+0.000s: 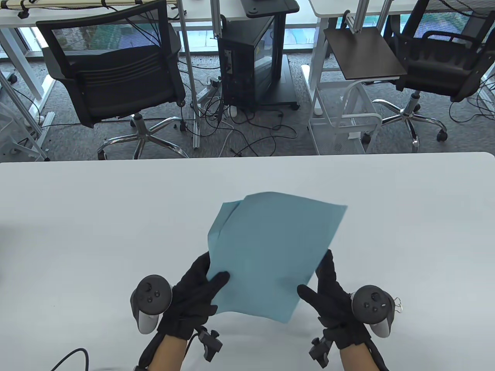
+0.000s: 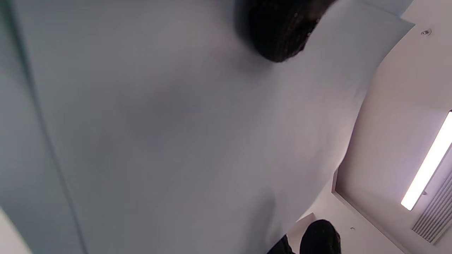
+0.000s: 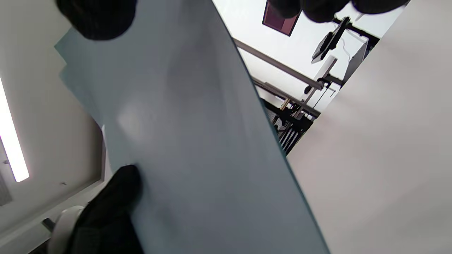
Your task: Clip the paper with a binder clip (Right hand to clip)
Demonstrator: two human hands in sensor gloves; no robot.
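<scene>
in the table view both gloved hands hold a stack of blue paper (image 1: 270,251) lifted off the white table (image 1: 77,216), tilted with its far end away from the person; the left hand (image 1: 193,293) grips the near left edge with the thumb lying on top of the sheets, and the right hand (image 1: 332,293) holds the right edge, thumb on top near the lower corner and fingers behind. the far left corner shows at least two sheets slightly out of line, so squaring up looks unfinished. no binder clip can be seen on the paper, on the table or in either hand, so by my reading the clipping itself has not begun and nearly all of the task is left: align the sheets, fetch the clip with the right hand, open it and seat it on an edge. beyond the table stand two office chairs (image 1: 116,77), a computer tower (image 1: 247,62) and loose cables, well apart from the work. in the left wrist view the paper (image 2: 176,141) fills almost the whole picture from below, with a dark fingertip (image 2: 279,31) pressed on it at the top, and a ceiling light (image 2: 427,162) at the right. in the right wrist view the paper (image 3: 197,148) slants across the middle, staggered sheet corners showing at upper left, gloved fingers (image 3: 109,204) of the other hand at its lower left. what hinders most is that the right hand is occupied with the paper and the clip's whereabouts cannot be told.
</scene>
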